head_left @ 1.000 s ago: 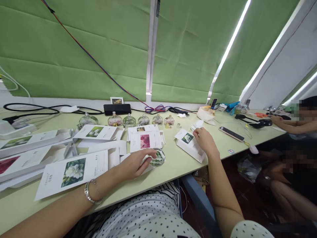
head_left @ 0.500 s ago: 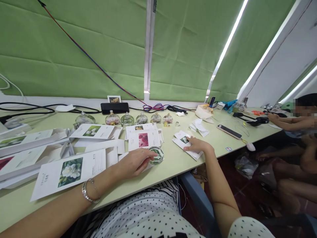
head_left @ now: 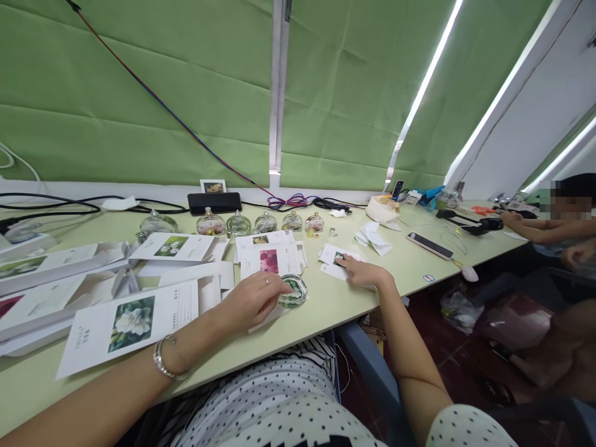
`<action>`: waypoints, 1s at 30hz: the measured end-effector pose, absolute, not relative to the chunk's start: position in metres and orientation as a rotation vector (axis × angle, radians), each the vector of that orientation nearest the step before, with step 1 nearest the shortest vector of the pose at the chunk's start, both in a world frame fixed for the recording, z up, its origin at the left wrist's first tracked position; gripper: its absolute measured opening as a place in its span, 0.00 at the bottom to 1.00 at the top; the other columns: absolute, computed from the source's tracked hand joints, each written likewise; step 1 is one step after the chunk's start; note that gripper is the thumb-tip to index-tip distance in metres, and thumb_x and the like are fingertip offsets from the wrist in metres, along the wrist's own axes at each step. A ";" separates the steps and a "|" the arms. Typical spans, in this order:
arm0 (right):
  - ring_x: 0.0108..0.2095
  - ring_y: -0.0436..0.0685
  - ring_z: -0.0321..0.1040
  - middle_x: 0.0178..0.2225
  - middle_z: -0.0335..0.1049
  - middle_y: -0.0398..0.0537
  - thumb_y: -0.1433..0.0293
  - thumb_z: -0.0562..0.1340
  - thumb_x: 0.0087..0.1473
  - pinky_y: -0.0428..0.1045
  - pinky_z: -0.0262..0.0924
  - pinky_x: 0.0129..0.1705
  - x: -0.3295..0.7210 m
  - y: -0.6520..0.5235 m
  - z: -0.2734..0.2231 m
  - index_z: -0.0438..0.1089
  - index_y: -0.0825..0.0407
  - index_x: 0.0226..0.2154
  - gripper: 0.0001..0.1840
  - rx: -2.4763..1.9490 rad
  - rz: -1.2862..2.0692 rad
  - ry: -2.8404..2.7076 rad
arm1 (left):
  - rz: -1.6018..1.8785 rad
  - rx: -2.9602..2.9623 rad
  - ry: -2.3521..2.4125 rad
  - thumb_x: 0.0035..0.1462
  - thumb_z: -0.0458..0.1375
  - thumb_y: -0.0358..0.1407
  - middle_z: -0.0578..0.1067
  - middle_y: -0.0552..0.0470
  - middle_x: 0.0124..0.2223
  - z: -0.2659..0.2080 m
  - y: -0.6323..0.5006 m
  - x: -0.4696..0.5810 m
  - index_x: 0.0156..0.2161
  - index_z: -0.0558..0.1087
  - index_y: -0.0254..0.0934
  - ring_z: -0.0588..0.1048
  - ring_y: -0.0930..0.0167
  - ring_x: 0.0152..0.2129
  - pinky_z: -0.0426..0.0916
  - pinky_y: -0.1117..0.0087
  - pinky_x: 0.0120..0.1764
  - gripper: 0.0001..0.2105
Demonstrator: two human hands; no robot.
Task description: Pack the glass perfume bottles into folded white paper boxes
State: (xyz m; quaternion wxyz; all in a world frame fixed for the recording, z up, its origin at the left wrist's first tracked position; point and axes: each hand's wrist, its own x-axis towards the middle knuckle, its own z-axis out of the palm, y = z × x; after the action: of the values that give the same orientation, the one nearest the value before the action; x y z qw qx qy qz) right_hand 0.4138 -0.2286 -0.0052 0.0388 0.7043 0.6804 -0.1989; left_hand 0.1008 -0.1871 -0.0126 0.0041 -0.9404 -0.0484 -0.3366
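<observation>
My left hand (head_left: 255, 297) rests on the table with its fingers bent. Its fingertips hold the edge of a round, flat glass perfume bottle (head_left: 294, 292) with a green and white picture, which lies on its side. My right hand (head_left: 365, 272) grips a small flat white carton (head_left: 329, 256) with a flower picture, thumb and fingers across it; the palm hides part of it. Between and beyond my hands lies a white carton with a red flower picture (head_left: 269, 261). Left of my left wrist is a larger white carton with a white flower (head_left: 133, 324).
Several perfume bottles (head_left: 266, 221) stand in a row at the back. Small caps (head_left: 310, 233) lie near them. Crumpled paper (head_left: 374, 238), a phone (head_left: 429, 246) and a white mouse (head_left: 469, 273) are on the right. A person (head_left: 570, 211) sits at the far right.
My right hand has moved a little left and away from me, and the small white carton has slid with it. My left hand and the bottle have barely moved.
</observation>
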 end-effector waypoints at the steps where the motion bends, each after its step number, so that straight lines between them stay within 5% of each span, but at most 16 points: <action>1: 0.65 0.64 0.34 0.66 0.31 0.58 0.77 0.56 0.45 0.59 0.37 0.63 0.411 -0.227 -0.007 0.40 0.55 0.64 0.44 2.159 -0.607 2.100 | -1.082 -2.922 -0.204 0.56 0.45 0.23 0.76 0.49 0.35 -0.012 -0.187 0.101 0.41 0.68 0.36 0.73 0.70 0.33 0.70 0.67 0.36 0.12; 10: 0.65 0.64 0.32 0.65 0.38 0.59 0.80 0.50 0.48 0.64 0.33 0.63 0.399 -0.224 -0.017 0.46 0.59 0.62 0.38 2.225 -0.191 2.417 | -0.969 -2.928 -0.695 0.57 0.43 0.28 0.76 0.47 0.37 -0.014 -0.183 0.101 0.40 0.67 0.36 0.74 0.67 0.36 0.70 0.65 0.37 0.12; 15: 0.63 0.60 0.45 0.61 0.51 0.56 0.66 0.52 0.57 0.59 0.42 0.62 0.364 -0.249 0.007 0.57 0.56 0.57 0.26 2.127 0.063 2.833 | -0.956 -2.944 -0.844 0.56 0.42 0.27 0.76 0.48 0.39 -0.013 -0.184 0.101 0.42 0.66 0.36 0.74 0.67 0.37 0.69 0.65 0.39 0.13; 20: 0.57 0.63 0.54 0.57 0.57 0.56 0.47 0.57 0.49 0.60 0.52 0.56 0.306 -0.258 0.006 0.52 0.51 0.59 0.41 1.650 -0.066 3.030 | -0.977 -2.952 -1.046 0.56 0.41 0.26 0.76 0.50 0.40 -0.011 -0.184 0.099 0.45 0.64 0.38 0.75 0.68 0.38 0.69 0.67 0.38 0.15; 26: 0.51 0.68 0.55 0.53 0.59 0.62 0.43 0.60 0.41 0.62 0.56 0.51 0.288 -0.258 -0.010 0.57 0.54 0.55 0.46 1.590 0.148 2.992 | -0.634 -2.999 -1.271 0.55 0.45 0.28 0.77 0.52 0.34 -0.012 -0.184 0.103 0.45 0.64 0.39 0.76 0.68 0.26 0.65 0.71 0.26 0.13; 30: 0.48 0.66 0.58 0.48 0.61 0.60 0.48 0.63 0.43 0.60 0.60 0.48 0.292 -0.275 -0.013 0.60 0.54 0.51 0.38 1.659 0.194 2.969 | -0.446 -2.982 -1.248 0.55 0.45 0.27 0.77 0.50 0.32 -0.009 -0.186 0.105 0.41 0.65 0.38 0.75 0.68 0.25 0.63 0.72 0.25 0.11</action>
State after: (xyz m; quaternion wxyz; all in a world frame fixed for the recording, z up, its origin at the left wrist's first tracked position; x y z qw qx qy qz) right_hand 0.2917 -0.2750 -0.0131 -0.1320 0.4828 0.8639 0.0566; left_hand 0.1048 -0.1860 -0.0087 -0.0608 -0.9122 -0.3817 -0.1363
